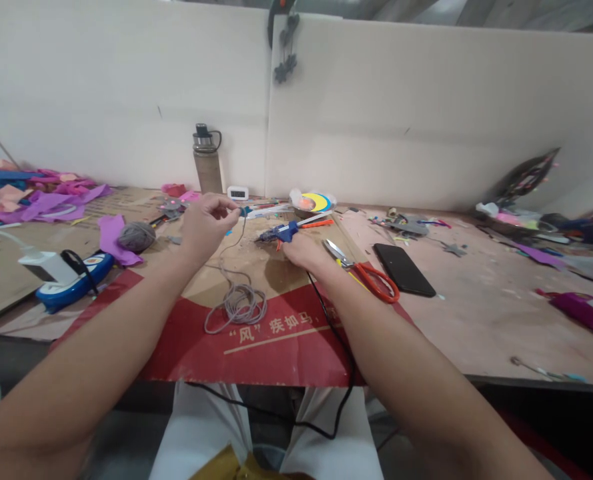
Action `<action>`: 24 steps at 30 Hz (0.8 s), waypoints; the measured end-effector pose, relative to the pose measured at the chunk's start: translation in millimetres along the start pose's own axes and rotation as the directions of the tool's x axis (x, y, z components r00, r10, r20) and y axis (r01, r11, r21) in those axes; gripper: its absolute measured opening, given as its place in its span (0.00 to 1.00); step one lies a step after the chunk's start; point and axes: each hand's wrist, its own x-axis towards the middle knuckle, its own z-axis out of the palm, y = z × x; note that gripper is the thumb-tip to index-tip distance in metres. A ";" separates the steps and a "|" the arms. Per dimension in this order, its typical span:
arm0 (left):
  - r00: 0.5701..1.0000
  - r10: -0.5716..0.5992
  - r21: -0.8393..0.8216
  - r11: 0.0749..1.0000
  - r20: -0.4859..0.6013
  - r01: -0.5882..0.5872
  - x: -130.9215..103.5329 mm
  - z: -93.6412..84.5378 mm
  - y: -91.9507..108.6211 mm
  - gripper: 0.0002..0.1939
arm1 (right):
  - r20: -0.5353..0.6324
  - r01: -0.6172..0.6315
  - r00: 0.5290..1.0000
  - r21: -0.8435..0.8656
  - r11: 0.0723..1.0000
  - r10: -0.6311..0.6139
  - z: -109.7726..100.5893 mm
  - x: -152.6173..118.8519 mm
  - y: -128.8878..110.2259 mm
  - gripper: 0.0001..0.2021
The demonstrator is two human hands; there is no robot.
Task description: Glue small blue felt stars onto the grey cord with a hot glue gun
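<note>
My left hand (212, 223) is raised over the cardboard, thumb and forefinger pinched on a small dark blue-green piece (245, 211). From that piece a thin grey cord (243, 303) hangs down to a loose coil on the red part of the cardboard (176, 347). My right hand (303, 250) is closed around a blue hot glue gun (283, 232), its nozzle pointing left toward the cord. A black cable (343, 343) trails from it over the table edge. Scissors with red handles (376, 280) lie just right of my right hand.
A grey yarn ball (137, 236) and a blue power strip (76, 283) with a white plug are at left. Behind stand a bottle (209, 167) and a small clock (237, 193). A black phone (403, 269) lies right of the scissors. Purple scraps (51, 207) pile at far left.
</note>
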 end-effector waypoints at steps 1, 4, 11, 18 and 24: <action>0.999 0.032 0.026 0.999 0.004 -0.032 -0.8 0.3 2.1 0.03 | -0.010 -0.030 1.000 -0.084 0.996 0.030 -3.9 -1.6 -3.4 0.12; 0.991 0.130 0.126 0.983 0.025 -0.132 -2.7 2.3 5.4 0.04 | -0.136 -0.102 0.989 -0.326 0.940 0.060 -14.4 -8.5 -24.5 0.14; 0.992 0.103 0.141 0.984 0.075 -0.113 -10.9 12.5 5.4 0.05 | -0.076 -0.019 0.995 0.524 0.851 0.070 7.1 -19.0 -72.5 0.14; 0.984 -0.057 -0.084 0.994 0.167 0.072 -14.7 17.7 13.5 0.08 | 0.029 -0.092 0.993 0.801 0.592 0.114 23.6 -16.6 -71.0 0.11; 0.973 -0.141 -0.110 0.981 0.180 0.162 -14.9 15.9 18.3 0.09 | -0.053 -0.020 0.996 0.678 0.735 0.077 17.6 -17.2 -68.8 0.04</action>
